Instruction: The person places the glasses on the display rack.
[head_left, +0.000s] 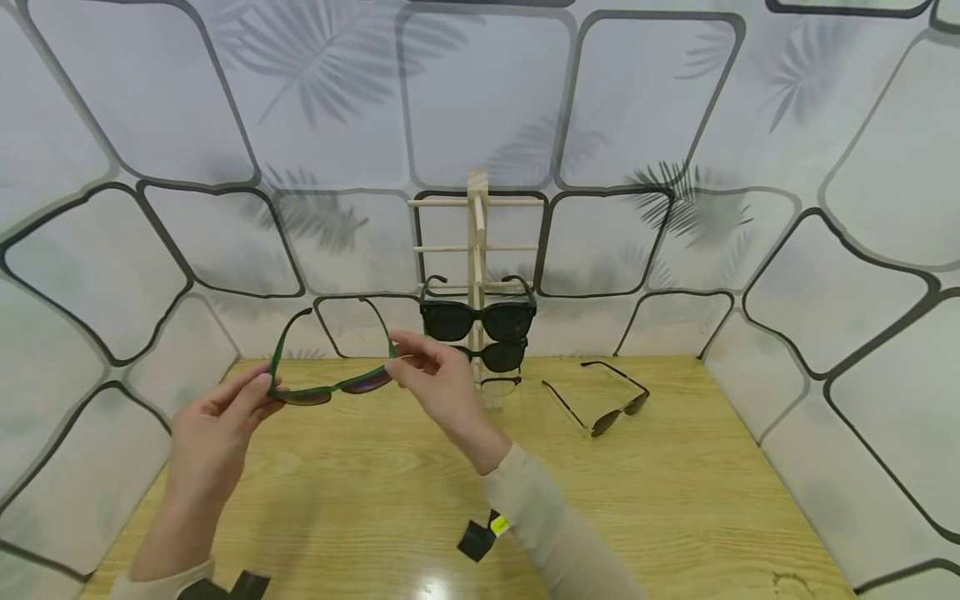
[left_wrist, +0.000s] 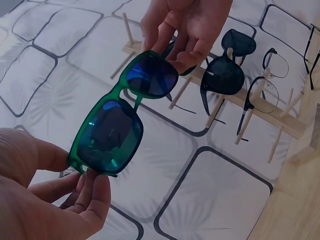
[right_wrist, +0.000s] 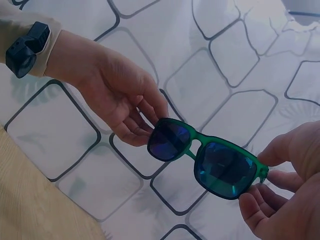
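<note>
Presumably for balance, the left hand (head_left: 213, 433) and right hand (head_left: 442, 383) each pinch an outer end of the green sunglasses (right_wrist: 207, 159), which sit level-ish above the table (head_left: 360, 475), left of the wooden rack (head_left: 477, 212) spacing other eyewear (head_left: 506, 322) on pegs.

The surface (head_left: 360, 492) is yellowish wood grain, spread below the right hand (head_left: 442, 387); a wooden stand (head_left: 474, 250) rises from it beyond that hand; sunglasses (head_left: 606, 422) lie to the hand's right, arms unfolded.
</note>
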